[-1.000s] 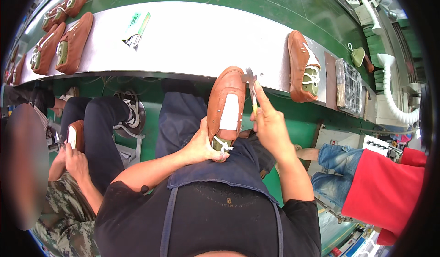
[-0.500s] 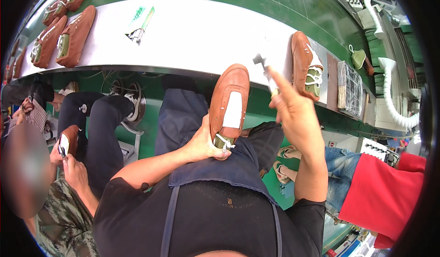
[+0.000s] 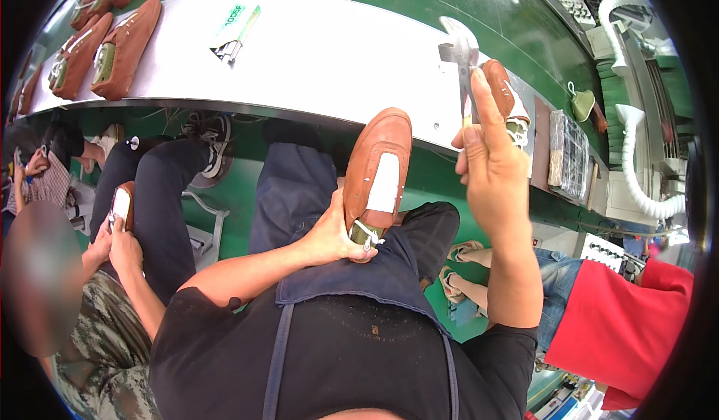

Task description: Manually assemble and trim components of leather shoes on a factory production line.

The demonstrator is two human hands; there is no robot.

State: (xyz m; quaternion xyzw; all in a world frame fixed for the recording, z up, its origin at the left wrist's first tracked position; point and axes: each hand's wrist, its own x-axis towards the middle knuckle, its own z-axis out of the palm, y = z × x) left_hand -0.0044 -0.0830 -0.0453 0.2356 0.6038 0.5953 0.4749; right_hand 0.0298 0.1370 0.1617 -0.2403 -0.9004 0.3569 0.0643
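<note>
A brown leather shoe (image 3: 378, 176) with a white panel on top and white laces rises toe-up over my lap. Green material shows at its heel opening, perhaps a last. My left hand (image 3: 337, 233) is wrapped around the heel end, thumb by the laces. To the right, my right hand (image 3: 490, 165) grips the handle of a hammer (image 3: 460, 49), index finger stretched along it. The metal head is raised over the bench, apart from the shoe. Partly behind this hand lies another brown shoe (image 3: 505, 90) on the bench.
A long white bench (image 3: 314, 53) crosses in front, with several brown shoes (image 3: 123, 53) at its left and a green-printed card (image 3: 236, 34) on it. A plastic-wrapped stack (image 3: 569, 154) stands right. Nearby are a seated co-worker (image 3: 105, 315) holding a shoe and a red-clothed person (image 3: 622, 322).
My right hand has lifted the hammer up and slightly right, away from the shoe. My left hand and the shoe stay nearly in place. The co-worker's hands and shoe have shifted.
</note>
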